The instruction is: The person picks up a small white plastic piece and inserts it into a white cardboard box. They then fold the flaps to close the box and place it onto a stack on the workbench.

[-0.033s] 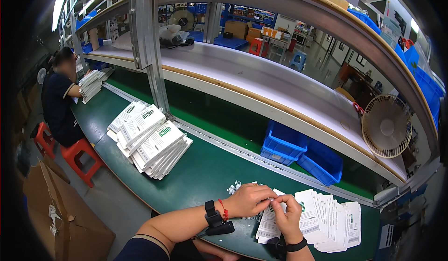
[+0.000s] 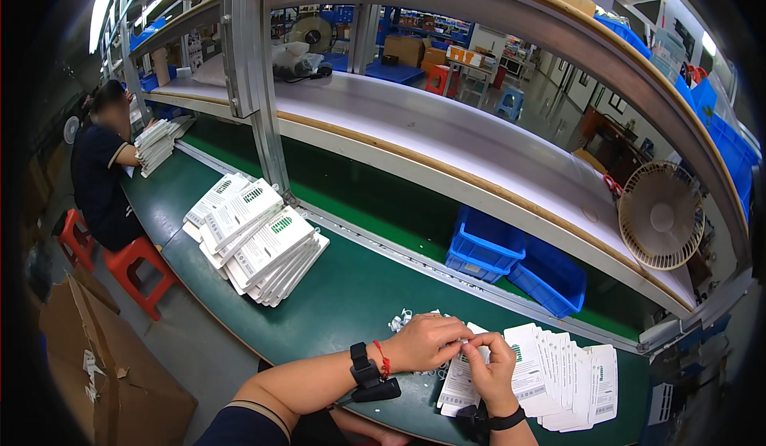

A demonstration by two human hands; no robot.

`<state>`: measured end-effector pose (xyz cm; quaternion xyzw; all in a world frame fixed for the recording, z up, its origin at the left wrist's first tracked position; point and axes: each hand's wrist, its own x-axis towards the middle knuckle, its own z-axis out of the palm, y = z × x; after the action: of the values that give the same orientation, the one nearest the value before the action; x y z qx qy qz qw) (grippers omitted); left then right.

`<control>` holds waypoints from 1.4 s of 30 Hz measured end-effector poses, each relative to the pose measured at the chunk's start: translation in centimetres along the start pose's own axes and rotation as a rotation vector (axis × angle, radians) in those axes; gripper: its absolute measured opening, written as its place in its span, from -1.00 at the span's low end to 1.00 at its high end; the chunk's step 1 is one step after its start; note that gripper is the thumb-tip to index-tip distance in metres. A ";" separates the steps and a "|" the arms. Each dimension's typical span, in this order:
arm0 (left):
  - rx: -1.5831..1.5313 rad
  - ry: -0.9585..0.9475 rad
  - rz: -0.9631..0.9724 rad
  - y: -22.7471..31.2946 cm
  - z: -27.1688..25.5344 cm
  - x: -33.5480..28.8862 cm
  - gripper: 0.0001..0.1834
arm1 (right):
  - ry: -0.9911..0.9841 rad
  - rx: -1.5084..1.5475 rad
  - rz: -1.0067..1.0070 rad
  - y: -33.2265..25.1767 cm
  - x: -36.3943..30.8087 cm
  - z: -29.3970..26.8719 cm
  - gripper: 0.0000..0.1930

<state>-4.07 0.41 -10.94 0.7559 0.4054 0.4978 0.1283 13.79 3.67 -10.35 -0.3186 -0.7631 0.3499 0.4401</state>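
Above a flat white printed box (image 2: 456, 390), my left hand (image 2: 427, 342) and my right hand (image 2: 495, 374) meet, fingertips pinched together. A small white piece (image 2: 465, 340) shows between them, mostly covered by the fingers, so its kind is unclear. Beside my left hand, several small white plastic parts (image 2: 399, 321) lie loose on the green table, some hidden behind the hand. Right of my right hand, several flat white boxes (image 2: 594, 386) are fanned out, overlapping one another. Black straps circle both wrists, and the left also has a red cord.
A pile of white boxes (image 2: 267, 242) stands on the green table (image 2: 351, 286) to the left. Blue bins (image 2: 550, 282) sit behind my hands under a shelf (image 2: 447, 143) holding a fan (image 2: 662, 215). A co-worker (image 2: 104, 167) sits at the far left near a cardboard box (image 2: 120, 366).
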 end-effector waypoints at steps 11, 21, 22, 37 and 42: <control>0.011 -0.020 0.009 -0.3 0.1 -0.1 -0.84 | 0.005 -0.027 0.002 0.3 -0.1 0.1 -0.89; 0.004 0.012 0.029 -0.2 0.2 0.1 -0.86 | 0.060 -0.003 -0.020 1.1 0.1 0.2 -0.93; 0.008 0.008 0.039 -0.3 0.2 0.1 -0.86 | 0.064 0.005 -0.044 1.2 0.1 0.2 -0.93; 0.026 -0.010 -0.005 -0.2 0.1 0.0 -0.84 | 0.078 0.082 -0.044 1.3 0.0 0.3 -0.90; 0.036 -0.007 0.000 -0.2 0.2 -0.1 -0.83 | 0.071 0.066 -0.054 1.1 -0.1 0.2 -0.89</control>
<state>-4.02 0.56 -11.24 0.7597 0.4138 0.4879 0.1162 13.83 4.19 -11.39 -0.2955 -0.7435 0.3512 0.4865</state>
